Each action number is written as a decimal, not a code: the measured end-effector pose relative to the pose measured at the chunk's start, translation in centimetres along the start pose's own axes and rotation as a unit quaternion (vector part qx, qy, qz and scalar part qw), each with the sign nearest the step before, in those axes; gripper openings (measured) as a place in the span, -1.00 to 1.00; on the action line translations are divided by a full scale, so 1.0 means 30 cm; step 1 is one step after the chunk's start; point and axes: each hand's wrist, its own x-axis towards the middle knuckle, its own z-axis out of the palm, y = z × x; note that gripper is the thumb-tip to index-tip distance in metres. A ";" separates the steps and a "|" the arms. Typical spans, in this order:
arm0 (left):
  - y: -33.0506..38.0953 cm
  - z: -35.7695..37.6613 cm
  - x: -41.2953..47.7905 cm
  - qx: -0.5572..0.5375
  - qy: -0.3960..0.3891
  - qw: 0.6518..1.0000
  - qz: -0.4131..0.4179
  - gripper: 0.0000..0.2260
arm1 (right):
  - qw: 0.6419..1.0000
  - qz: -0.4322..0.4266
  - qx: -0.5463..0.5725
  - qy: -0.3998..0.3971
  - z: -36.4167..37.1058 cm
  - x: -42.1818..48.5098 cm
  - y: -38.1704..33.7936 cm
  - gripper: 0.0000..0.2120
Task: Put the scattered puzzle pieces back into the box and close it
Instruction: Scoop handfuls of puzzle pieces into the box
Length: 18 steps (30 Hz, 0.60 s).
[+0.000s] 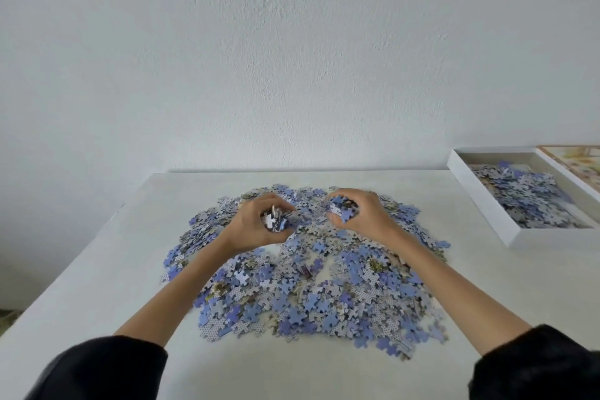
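Observation:
A wide heap of blue and grey puzzle pieces [311, 282] covers the middle of the white table [97, 269]. My left hand [256, 224] is over the far part of the heap, its fingers curled round a handful of pieces. My right hand [360, 214] is beside it, gripping another handful. The white box [480, 204] lies open at the far right of the table, partly filled with pieces. Its lid [574, 162], with a printed picture, lies behind the box at the right edge of the view.
A white wall [292, 58] rises directly behind the table. The table's left edge runs diagonally at the left, with floor below it. Bare tabletop lies in front of the heap and between the heap and the box.

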 end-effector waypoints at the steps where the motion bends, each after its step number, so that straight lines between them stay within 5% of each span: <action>1: 0.011 0.004 0.010 0.002 -0.001 1.000 0.004 -0.65 | 1.000 -0.008 0.001 0.008 -0.018 0.001 0.004 -0.58; 18: 0.323 0.314 0.343 -0.027 -0.014 0.997 0.066 -0.70 | 0.994 -0.084 -0.011 0.062 -0.519 -0.033 0.248 -0.79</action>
